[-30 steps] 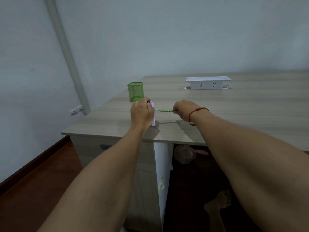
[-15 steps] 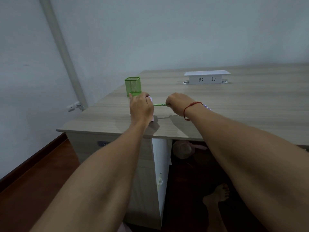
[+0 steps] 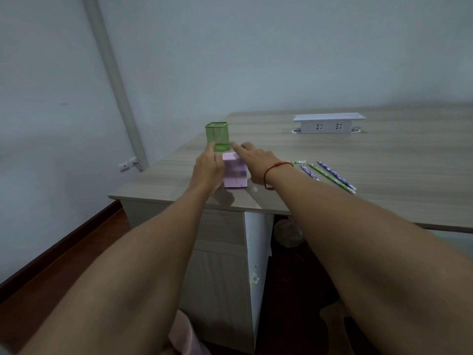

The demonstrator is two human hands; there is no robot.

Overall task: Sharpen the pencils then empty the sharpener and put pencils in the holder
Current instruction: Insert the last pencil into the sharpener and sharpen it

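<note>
Here, one pink sharpener (image 3: 234, 174), one green holder (image 3: 217, 135), four pencils (image 3: 330, 175)

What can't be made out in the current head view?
- Pink sharpener: motion-blurred; its left side hidden by the left hand, pencil slot and shavings drawer unreadable.
- Pencils: near ends covered by the right forearm; tips too small to judge sharpness; count uncertain.
- Green mesh holder: inside not clearly visible, base hidden by fingers.
- Right hand: whether it touches the sharpener is unclear.

White socket box (image 3: 329, 123) on wooden desk (image 3: 384, 160); wall outlet (image 3: 127, 165) beside pipe (image 3: 115, 80).
</note>
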